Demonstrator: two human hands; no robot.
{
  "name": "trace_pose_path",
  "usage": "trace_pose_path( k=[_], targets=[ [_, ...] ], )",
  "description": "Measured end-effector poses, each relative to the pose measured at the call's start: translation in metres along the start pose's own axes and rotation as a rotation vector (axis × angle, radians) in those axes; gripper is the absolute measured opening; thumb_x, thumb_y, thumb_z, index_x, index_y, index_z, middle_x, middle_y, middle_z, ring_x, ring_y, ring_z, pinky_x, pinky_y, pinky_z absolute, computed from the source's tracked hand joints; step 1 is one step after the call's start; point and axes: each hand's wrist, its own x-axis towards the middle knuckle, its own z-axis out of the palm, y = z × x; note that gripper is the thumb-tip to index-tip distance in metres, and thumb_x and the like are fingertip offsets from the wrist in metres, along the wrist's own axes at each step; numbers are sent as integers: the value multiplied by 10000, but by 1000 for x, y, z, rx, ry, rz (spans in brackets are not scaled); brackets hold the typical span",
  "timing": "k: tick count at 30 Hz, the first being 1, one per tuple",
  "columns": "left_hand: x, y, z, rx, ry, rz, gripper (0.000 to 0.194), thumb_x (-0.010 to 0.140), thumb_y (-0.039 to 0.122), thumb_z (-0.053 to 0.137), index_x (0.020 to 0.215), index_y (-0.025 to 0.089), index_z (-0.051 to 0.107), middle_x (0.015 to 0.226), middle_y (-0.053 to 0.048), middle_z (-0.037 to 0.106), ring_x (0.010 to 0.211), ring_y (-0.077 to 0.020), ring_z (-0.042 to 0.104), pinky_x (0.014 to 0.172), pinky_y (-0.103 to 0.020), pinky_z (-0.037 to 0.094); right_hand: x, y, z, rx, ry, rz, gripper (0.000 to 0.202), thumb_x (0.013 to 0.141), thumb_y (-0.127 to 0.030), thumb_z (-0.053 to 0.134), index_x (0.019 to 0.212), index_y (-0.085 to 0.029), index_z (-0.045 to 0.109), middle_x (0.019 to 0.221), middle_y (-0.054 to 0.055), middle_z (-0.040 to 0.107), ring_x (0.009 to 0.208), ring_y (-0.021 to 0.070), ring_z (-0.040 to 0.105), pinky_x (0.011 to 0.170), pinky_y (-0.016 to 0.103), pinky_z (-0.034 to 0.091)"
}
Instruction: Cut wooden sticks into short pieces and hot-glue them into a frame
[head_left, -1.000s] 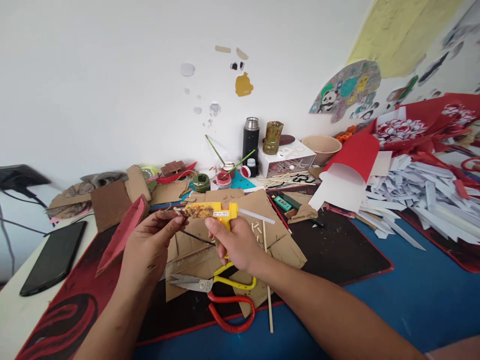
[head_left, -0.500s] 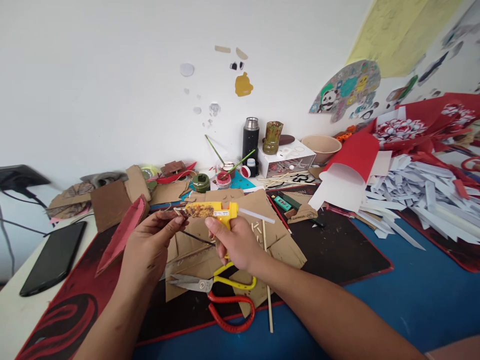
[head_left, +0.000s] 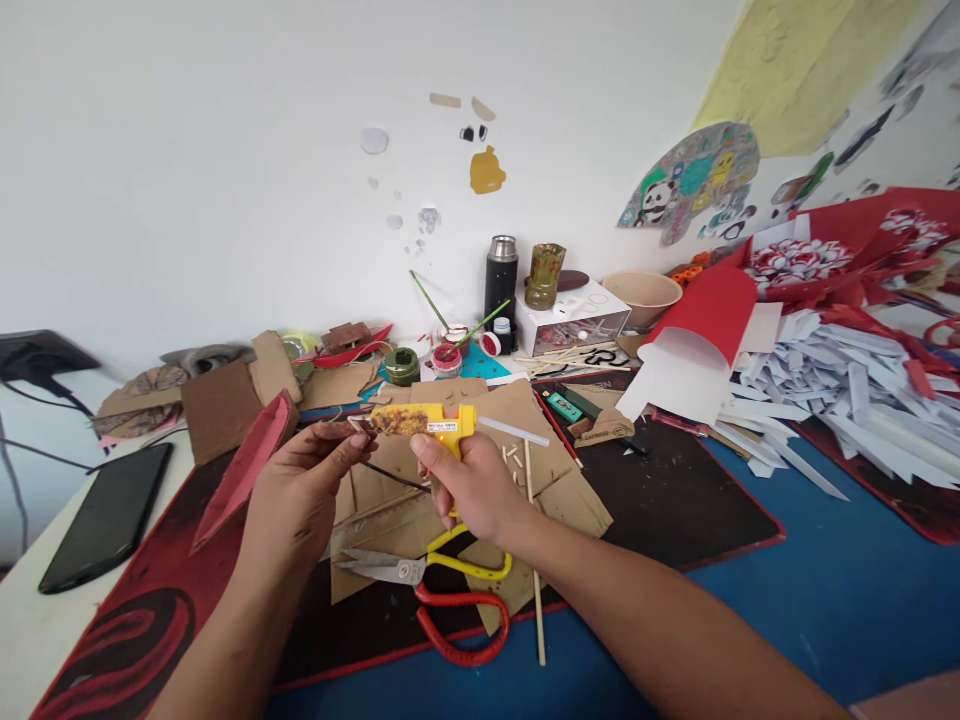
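1. The left hand (head_left: pixel 300 475) pinches a small pale piece (head_left: pixel 358 426) between thumb and fingers, just beside the nozzle; whether the two touch cannot be told.
2. The right hand (head_left: pixel 480 487) is wrapped around the handle of a yellow glue gun (head_left: pixel 420 420), its nozzle pointing left. A translucent glue stick (head_left: pixel 514 432) projects from the gun's rear. The gun is held above the middle of the tabletop (head_left: pixel 765 620), over flat cardboard (head_left: pixel 517 408).
3. Scissors (head_left: pixel 397 568) with one yellow and one red handle lie below the hands, blades toward the left. The red handle crosses the front edge of the black-and-red mat (head_left: pixel 675 500).
4. To their right, a long wooden stick (head_left: pixel 538 600) also crosses that edge; short cut pieces (head_left: pixel 513 457) lie on the cardboard near its far end.
5. A pink-lined piece (head_left: pixel 247 470) and a brown panel (head_left: pixel 220 408) are left of the left hand. A black phone (head_left: pixel 109 515) lies on a white surface farther left.
6. Along the tabletop's back edge are a green paint jar (head_left: pixel 403 366), a pink paint jar (head_left: pixel 447 361), a black flask (head_left: pixel 500 285) and a white box (head_left: pixel 574 325) with a mottled vase (head_left: pixel 544 275) on top.
7. White paper strips (head_left: pixel 862 375) are heaped toward the back right corner.
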Motion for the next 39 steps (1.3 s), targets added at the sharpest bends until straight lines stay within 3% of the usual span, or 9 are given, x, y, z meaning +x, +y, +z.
trace_pose_path(
  k=[39],
  targets=[
    [1,0,-1,-3,29,25,292,595,358,995,757,237,784,811,-9,751,775,-187,685,741,-326,569,-1,-2,0,8,12,30,590,828,-816,702,811,-240,574,434,-91,464,349,108,438,370,243,377]
  ],
)
